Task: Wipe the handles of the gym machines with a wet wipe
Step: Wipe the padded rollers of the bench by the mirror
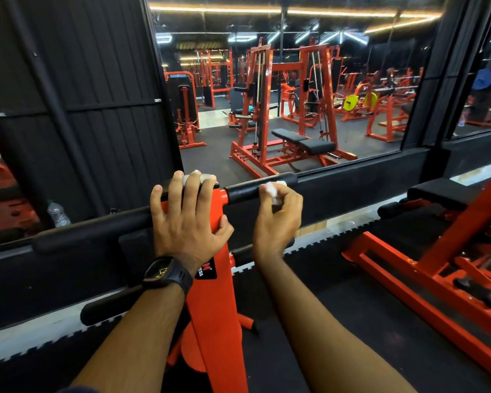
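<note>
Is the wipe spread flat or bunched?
Bunched: the right hand pinches the white wet wipe as a wad against the black foam handle.

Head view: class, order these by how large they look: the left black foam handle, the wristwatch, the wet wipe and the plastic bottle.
1. left black foam handle
2. wristwatch
3. plastic bottle and wet wipe look alike; the bottle is farther, the right hand covers part of the wipe.
</note>
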Demonstrator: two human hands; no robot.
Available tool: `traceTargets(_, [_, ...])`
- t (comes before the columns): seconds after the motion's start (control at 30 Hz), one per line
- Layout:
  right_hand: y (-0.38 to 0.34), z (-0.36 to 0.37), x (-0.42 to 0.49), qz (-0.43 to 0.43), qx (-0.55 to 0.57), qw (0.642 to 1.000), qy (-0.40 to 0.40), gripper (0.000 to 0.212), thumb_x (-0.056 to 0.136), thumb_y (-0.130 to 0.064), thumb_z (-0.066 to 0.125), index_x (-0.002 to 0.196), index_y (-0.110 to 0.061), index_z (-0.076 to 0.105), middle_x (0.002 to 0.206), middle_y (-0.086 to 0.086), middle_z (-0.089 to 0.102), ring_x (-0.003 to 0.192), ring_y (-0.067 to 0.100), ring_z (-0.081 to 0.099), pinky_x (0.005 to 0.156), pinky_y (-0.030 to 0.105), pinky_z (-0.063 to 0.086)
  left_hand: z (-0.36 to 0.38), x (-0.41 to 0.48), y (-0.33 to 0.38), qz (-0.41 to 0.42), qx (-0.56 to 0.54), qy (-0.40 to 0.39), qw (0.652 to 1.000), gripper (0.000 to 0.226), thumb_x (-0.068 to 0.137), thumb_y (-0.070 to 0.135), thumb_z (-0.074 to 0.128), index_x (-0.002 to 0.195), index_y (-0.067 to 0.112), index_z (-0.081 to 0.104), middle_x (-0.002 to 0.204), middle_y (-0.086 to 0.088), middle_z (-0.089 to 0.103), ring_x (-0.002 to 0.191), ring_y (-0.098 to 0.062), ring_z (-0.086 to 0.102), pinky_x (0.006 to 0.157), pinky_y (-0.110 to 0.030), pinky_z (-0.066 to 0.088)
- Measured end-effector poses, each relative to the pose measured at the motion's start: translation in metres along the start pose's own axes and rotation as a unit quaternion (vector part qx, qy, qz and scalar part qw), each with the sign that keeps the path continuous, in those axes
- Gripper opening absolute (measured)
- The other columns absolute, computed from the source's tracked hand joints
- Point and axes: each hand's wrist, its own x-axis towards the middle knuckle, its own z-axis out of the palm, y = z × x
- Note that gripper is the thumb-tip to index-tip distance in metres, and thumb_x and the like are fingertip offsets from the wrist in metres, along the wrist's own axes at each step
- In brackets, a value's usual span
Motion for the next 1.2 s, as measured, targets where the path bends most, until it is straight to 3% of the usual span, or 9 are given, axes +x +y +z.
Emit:
traceTargets(0.2, [0.012,-0.027,0.019,-0.127,-0.155,0.977,-0.071,0.031,0.096,-0.013,0.063,0.126,-0.019,0.061,0.117,-0.002,0.052,0.102,0.000,0.044,0.084,0.005,0.041,0.002,-0.001,0.000,-0.001,-0.002,0.000,1.000,0.069,0.077,0.047,0.058,0.138,0.017,0.049,0.141,-0.007,0.049,0.137,-0.032,0.039,0.115,-0.054,0.020])
traceTargets(0.3, [0.011,-0.030,0.026,-0.240,-0.187,0.937,-0.170,0.021,0.097,-0.021,0.061,0.117,-0.018,0.064,0.116,-0.001,0.051,0.103,-0.002,0.045,0.089,0.014,0.046,0.002,-0.001,-0.001,0.002,-0.003,-0.005,1.000,0.069,0.078,0.048,0.057,0.138,0.016,0.047,0.142,-0.008,0.047,0.137,-0.032,0.038,0.115,-0.055,0.019])
traceTargets(0.43, [0.016,-0.034,0.042,-0.277,-0.227,0.924,-0.131,0.020,0.095,-0.019,0.060,0.114,-0.013,0.065,0.116,-0.006,0.050,0.101,-0.012,0.048,0.090,0.022,0.047,0.002,-0.001,0.000,0.000,0.002,-0.003,1.000,0.069,0.077,0.048,0.057,0.138,0.016,0.049,0.141,-0.008,0.049,0.137,-0.032,0.039,0.114,-0.055,0.020])
traceTargets(0.53, [0.024,-0.033,0.047,-0.277,-0.228,0.919,-0.164,0.035,0.090,-0.009,0.054,0.123,-0.011,0.066,0.131,0.007,0.051,0.121,0.008,0.045,0.105,0.024,0.039,0.003,-0.001,0.000,0.001,0.003,0.002,1.000,0.069,0.077,0.048,0.057,0.138,0.016,0.050,0.141,-0.007,0.049,0.136,-0.032,0.039,0.114,-0.055,0.021])
traceTargets(0.63, [0.016,-0.029,0.053,-0.272,-0.259,0.913,-0.159,0.038,0.087,0.002,0.056,0.121,-0.011,0.066,0.131,0.009,0.055,0.121,0.022,0.044,0.101,0.037,0.043,0.004,-0.001,0.000,0.000,0.003,0.009,1.000,0.069,0.077,0.048,0.057,0.138,0.017,0.050,0.141,-0.007,0.049,0.136,-0.031,0.038,0.113,-0.055,0.021])
traceTargets(0.77, [0.002,-0.021,0.054,-0.421,-0.304,0.814,-0.259,0.034,0.082,0.004,0.060,0.113,-0.007,0.067,0.125,0.010,0.062,0.112,0.026,0.046,0.091,0.031,0.042,0.005,-0.002,0.001,0.000,0.004,0.014,1.000,0.068,0.077,0.048,0.056,0.138,0.017,0.051,0.141,-0.006,0.050,0.136,-0.031,0.040,0.113,-0.055,0.023])
traceTargets(0.9, [-0.008,-0.022,0.089,-0.281,-0.373,0.856,-0.220,0.037,0.087,0.008,0.060,0.117,-0.012,0.068,0.119,0.006,0.065,0.114,0.027,0.049,0.100,0.040,0.045,0.005,-0.003,0.000,-0.001,0.001,0.013,1.000,0.069,0.078,0.047,0.056,0.139,0.017,0.049,0.142,-0.007,0.049,0.136,-0.032,0.040,0.113,-0.056,0.023])
traceTargets(1.07, [-0.035,-0.006,0.065,-0.411,-0.348,0.757,-0.370,0.033,0.080,0.011,0.067,0.108,-0.005,0.073,0.112,0.012,0.069,0.108,0.033,0.057,0.092,0.042,0.048,0.003,-0.002,0.000,-0.001,0.001,0.012,1.000,0.069,0.077,0.047,0.057,0.138,0.016,0.049,0.142,-0.007,0.051,0.135,-0.033,0.043,0.113,-0.056,0.024])
traceTargets(1.2, [-0.035,-0.010,0.100,-0.294,-0.447,0.788,-0.305,0.021,0.091,-0.001,0.062,0.107,-0.011,0.071,0.106,0.007,0.067,0.102,0.025,0.061,0.095,0.039,0.051,0.001,-0.001,0.000,-0.003,-0.003,0.015,1.000,0.068,0.076,0.046,0.058,0.137,0.016,0.054,0.141,-0.007,0.053,0.134,-0.032,0.045,0.113,-0.055,0.025])
